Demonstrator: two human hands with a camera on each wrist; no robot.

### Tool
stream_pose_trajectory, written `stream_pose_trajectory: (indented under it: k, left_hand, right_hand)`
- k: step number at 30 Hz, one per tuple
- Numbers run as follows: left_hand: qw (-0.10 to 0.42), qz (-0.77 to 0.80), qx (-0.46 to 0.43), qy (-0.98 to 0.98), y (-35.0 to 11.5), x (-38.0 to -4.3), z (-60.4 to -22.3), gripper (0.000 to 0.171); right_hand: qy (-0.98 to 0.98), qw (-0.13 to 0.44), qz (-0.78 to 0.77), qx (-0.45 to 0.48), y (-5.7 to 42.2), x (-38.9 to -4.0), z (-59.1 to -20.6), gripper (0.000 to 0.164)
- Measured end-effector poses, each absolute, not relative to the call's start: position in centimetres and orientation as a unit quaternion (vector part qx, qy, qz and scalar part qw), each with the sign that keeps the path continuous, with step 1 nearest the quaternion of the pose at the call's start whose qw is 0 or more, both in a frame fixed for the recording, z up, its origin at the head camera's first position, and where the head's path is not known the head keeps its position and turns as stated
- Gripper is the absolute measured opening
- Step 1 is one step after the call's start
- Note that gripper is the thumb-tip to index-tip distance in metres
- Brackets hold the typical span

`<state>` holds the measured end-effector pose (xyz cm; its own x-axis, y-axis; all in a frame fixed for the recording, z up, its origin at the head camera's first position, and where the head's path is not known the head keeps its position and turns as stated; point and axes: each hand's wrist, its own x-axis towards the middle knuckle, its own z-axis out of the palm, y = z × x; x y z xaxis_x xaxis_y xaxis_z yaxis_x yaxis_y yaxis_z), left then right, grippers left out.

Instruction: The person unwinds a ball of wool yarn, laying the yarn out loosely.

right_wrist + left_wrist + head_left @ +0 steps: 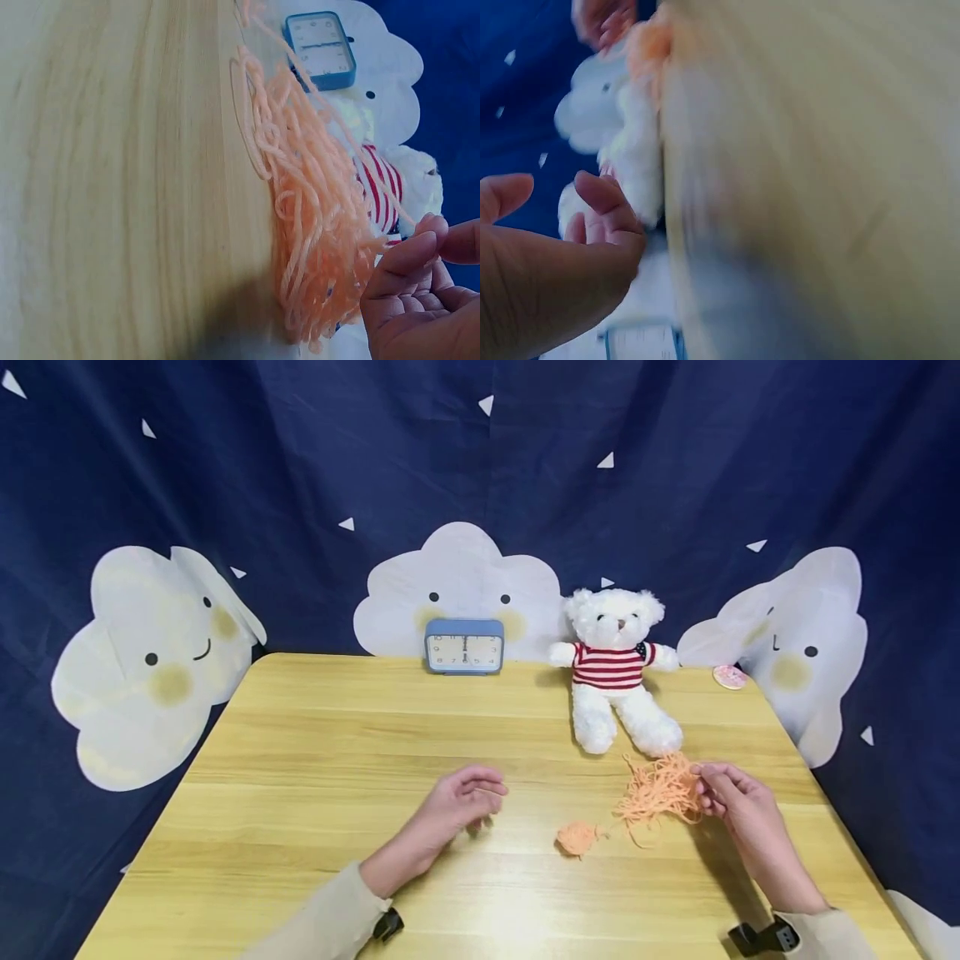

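A loose tangle of orange yarn lies on the right side of the wooden table, close to the bear's foot. Between thumb and forefinger my right hand pinches one strand, and in the right wrist view that strand runs up across the pile. A small orange yarn ball sits left of the tangle. My left hand hovers over the middle of the table with relaxed, slightly bent fingers, holding nothing. The left wrist view shows its thumb and fingers apart.
At the back right a white teddy bear in a red-striped sweater sits upright. A blue clock stands at the back edge, and a small pink round item lies at the back right corner. Dark blue curtain surrounds the table.
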<state>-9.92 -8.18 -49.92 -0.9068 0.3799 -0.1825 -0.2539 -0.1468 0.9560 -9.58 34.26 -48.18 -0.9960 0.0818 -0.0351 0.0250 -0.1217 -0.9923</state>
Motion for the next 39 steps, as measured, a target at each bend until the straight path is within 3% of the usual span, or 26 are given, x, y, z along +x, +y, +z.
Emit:
stream_pose_trajectory:
  k: [10, 19, 30, 39]
  left_hand:
    - [0.288, 0.679, 0.096, 0.669, -2.1, -9.8, -50.3, 0.063]
    - [0.335, 0.667, 0.158, 0.647, -0.2, -10.8, -50.6, 0.066]
    - [0.335, 0.647, 0.171, 0.663, 1.7, -11.6, -51.6, 0.044]
    - [0.312, 0.706, 0.127, 0.623, -0.4, -12.0, -51.0, 0.029]
  right_hand:
    - [-0.667, 0.016, 0.744, -0.042, 34.2, -9.7, -48.4, 0.022]
    - [-0.668, 0.004, 0.743, -0.036, 34.1, -9.7, -48.7, 0.022]
    - [-0.657, 0.000, 0.753, -0.033, 34.6, -9.5, -48.8, 0.022]
    - [-0.650, 0.000, 0.759, -0.035, 35.3, -9.3, -48.3, 0.023]
